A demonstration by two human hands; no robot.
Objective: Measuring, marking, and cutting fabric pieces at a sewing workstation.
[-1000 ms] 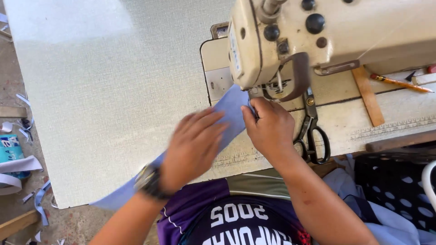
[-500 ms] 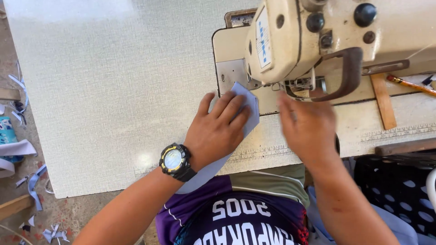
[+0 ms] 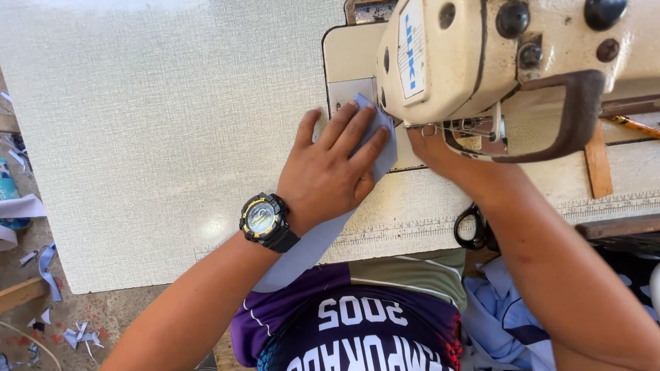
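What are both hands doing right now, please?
Left hand: open, pressed flat on the light blue fabric strip.
Right hand: mostly hidden under the cream sewing machine head; cannot tell.

Left hand [image 3: 330,175] is lying flat, palm down, fingers [image 3: 354,130] spreading forward. Right hand [image 3: 430,148] is reaching just beside those fingers, its own fingers hidden from view.

Textured off-white work table over a dusty bare floor, in bright daylight.

The pale, woven-patterned laminate tabletop [image 3: 151,137] fills the view from nine to twelve o'clock, with glare along its top edge. Toward eight o'clock lies the reddish-brown dirt floor [image 3: 89,312], strewn with small light-blue fabric scraps [image 3: 47,260]. A rough wooden plank [image 3: 20,294] rests there, beside white paper strips [image 3: 20,206].
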